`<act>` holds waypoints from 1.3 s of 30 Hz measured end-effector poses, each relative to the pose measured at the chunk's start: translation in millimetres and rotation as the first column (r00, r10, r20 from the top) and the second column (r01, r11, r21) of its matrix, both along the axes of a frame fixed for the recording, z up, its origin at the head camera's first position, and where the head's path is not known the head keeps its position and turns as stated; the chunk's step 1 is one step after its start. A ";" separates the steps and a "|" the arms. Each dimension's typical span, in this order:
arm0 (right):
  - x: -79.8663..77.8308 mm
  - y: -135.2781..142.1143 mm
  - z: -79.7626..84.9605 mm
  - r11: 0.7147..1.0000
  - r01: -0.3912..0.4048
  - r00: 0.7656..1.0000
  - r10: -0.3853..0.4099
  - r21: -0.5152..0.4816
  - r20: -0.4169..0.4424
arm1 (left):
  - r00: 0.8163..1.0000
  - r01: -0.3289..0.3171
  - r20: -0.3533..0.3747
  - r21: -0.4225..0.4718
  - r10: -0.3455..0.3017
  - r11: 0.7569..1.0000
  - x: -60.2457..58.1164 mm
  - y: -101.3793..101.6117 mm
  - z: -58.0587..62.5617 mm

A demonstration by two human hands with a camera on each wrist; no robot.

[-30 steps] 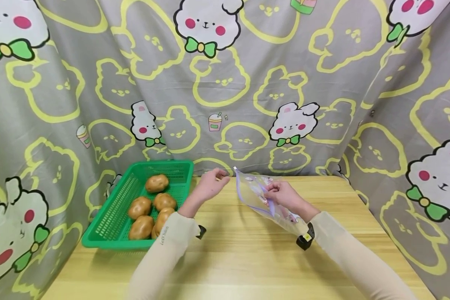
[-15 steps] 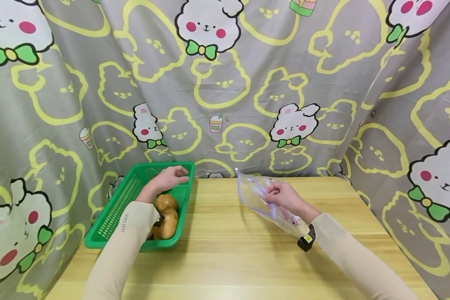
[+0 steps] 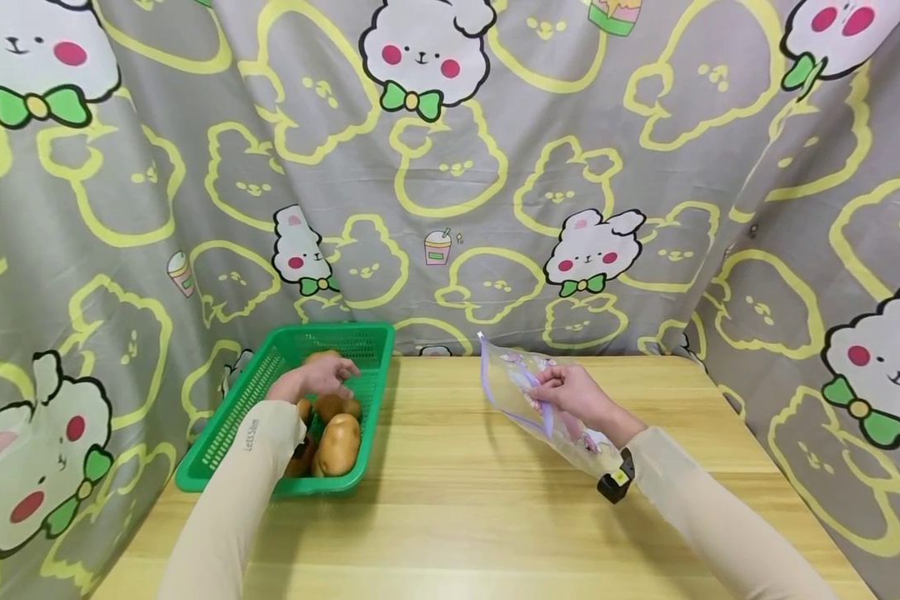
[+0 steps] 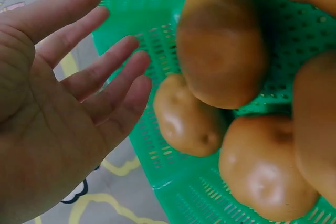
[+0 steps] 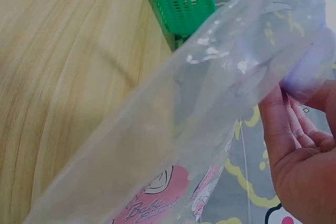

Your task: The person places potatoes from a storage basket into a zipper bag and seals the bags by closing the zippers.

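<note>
A reach for brown oval potatoes (image 3: 337,446), I'd say.
They lie in the green slotted plastic basket (image 3: 382,383) at the person's ten o'clock; the left hand (image 3: 326,375) hovers above, fingers apart, empty. The next move calls for curling round one. At one o'clock, a clear lilac-edged plastic bag (image 3: 511,392) is pinched by the right hand (image 3: 572,394).

Left hand (image 3: 326,377): fingers extended, spread slightly. Right hand (image 3: 574,395): thumb and fingers pinched. Both sleeved forearms (image 3: 225,492) reach forward.
</note>
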State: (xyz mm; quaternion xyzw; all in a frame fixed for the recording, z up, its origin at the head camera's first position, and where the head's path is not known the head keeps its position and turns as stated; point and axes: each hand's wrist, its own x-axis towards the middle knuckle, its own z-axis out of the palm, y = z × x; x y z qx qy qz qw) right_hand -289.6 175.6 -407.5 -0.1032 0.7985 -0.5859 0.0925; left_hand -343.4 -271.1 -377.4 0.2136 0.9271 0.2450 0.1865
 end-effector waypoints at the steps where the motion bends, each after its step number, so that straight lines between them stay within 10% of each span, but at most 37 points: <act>1: -0.1 0.0 -0.1 1.000 0.000 1.000 0.000 0.000 -0.001 | 1.000 0.002 0.005 0.008 -0.002 1.000 0.7 -1.4 -1.5; 14: -2.6 2.9 0.5 1.000 0.010 1.000 -0.010 0.009 0.014 | 0.983 0.125 0.124 0.076 -0.134 0.989 10.5 -7.5 -7.2; 27: -6.8 3.8 -1.9 1.000 -0.004 1.000 0.004 -0.003 0.024 | 0.929 -0.043 0.365 0.252 -0.054 0.967 25.0 -22.8 -7.7; 39: -4.7 6.0 0.4 1.000 -0.014 1.000 0.014 -0.018 0.022 | 0.895 0.046 0.413 0.295 -0.170 0.954 28.6 -20.7 -2.7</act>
